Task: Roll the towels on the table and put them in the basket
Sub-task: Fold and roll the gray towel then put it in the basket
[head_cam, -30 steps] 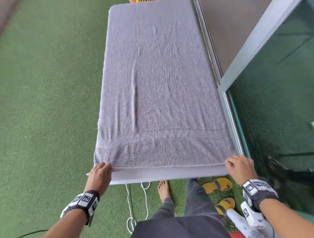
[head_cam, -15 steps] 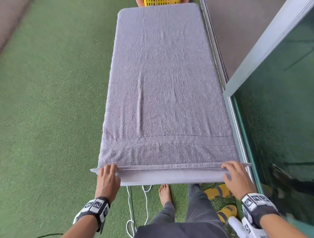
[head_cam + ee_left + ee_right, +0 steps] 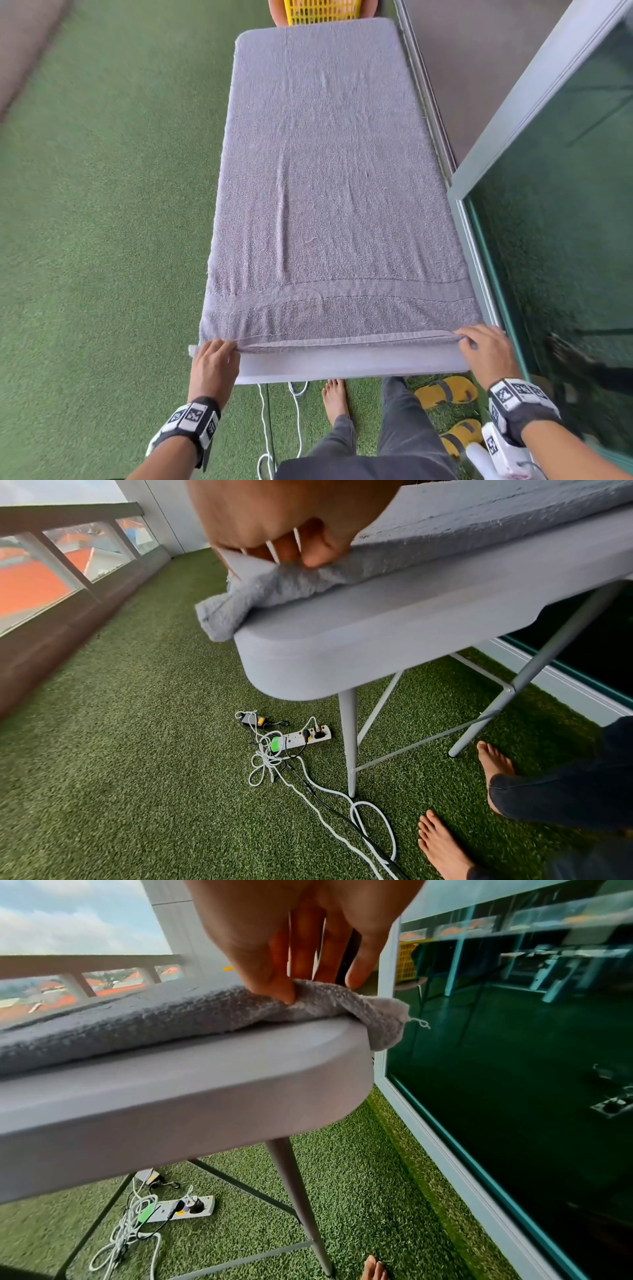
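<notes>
towel (image 3: 329, 192) lies lengthwise toward yellow basket (image 3: 322, 12).

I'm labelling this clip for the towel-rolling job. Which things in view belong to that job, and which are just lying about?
Belongs to the job:
- grey towel, spread on the table
- yellow basket beyond the table's far end
- left hand and right hand, each pinching a near towel corner

Just lying about:
- power strip and cables on the turf
- yellow sandals

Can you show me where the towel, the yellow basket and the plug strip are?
towel (image 3: 329, 192): head view, middle of the flat cloth.
yellow basket (image 3: 322, 12): head view, its mesh wall beyond the table.
plug strip (image 3: 304, 737): left wrist view, its white body on the grass.
</notes>
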Demonstrator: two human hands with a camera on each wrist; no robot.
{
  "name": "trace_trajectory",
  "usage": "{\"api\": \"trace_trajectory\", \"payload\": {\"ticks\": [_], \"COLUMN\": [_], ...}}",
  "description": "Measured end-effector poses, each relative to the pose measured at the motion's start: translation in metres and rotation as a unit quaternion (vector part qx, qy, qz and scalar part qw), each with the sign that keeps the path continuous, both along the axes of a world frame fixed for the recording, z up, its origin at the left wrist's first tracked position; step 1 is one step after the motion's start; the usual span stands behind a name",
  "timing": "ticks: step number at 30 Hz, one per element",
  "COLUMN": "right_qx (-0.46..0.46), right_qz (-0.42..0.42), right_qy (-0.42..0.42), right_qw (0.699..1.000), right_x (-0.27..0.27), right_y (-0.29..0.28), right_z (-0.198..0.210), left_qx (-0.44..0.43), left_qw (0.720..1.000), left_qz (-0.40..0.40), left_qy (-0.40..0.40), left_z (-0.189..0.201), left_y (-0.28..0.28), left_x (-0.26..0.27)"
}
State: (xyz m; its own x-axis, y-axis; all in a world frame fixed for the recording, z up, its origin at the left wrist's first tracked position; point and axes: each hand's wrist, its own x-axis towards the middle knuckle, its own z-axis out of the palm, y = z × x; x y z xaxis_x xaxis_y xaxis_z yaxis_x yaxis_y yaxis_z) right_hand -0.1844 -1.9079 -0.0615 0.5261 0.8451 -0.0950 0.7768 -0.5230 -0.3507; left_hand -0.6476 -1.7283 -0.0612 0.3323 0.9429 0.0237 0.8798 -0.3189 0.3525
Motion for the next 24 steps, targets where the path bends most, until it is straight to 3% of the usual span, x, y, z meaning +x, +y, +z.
{"api": "trace_trajectory", "payload": {"ticks": [5, 8, 10, 13, 15, 18, 22, 24], "right_qx": [-0.084, -0.069, -0.046, -0.039, -0.056, -0.064, -0.05, -0.041], "right_qz": [-0.001, -0.029, -0.027, 0.043, 0.076, 0.043, 0.01, 0.013], "right_qy": [-0.065, -0.088, -0.045, 0.009, -0.013, -0.022, 0.004, 0.003], "right_qw": [0.994, 0.993, 0.998, 0.998, 0.995, 0.997, 0.999, 0.999], "right_x": [-0.001, -0.002, -0.005, -0.017, -0.018, -0.013, -0.007, -0.003], "right_y": [-0.005, -0.003, -0.002, -0.009, -0.017, -0.017, -0.004, -0.001], "right_z": [0.003, 0.009, 0.009, -0.001, -0.008, -0.004, -0.002, -0.001], "left_qx": [-0.028, -0.028, -0.006, 0.01, -0.002, -0.004, 0.036, 0.032], "left_qw": [0.994, 0.988, 0.993, 1.0, 0.999, 1.0, 0.999, 0.999], "left_qz": [0.006, 0.062, 0.081, -0.01, -0.041, -0.015, -0.007, -0.015], "left_qy": [0.102, 0.136, 0.082, -0.009, -0.009, -0.017, -0.04, -0.011], "left_z": [-0.002, -0.002, 0.002, -0.003, -0.013, -0.024, -0.013, -0.005], "left_y": [0.003, 0.008, 0.004, -0.015, -0.024, -0.019, -0.003, 0.001], "left_x": [0.004, 0.007, 0.013, 0.017, 0.009, 0.001, 0.007, 0.005]}}
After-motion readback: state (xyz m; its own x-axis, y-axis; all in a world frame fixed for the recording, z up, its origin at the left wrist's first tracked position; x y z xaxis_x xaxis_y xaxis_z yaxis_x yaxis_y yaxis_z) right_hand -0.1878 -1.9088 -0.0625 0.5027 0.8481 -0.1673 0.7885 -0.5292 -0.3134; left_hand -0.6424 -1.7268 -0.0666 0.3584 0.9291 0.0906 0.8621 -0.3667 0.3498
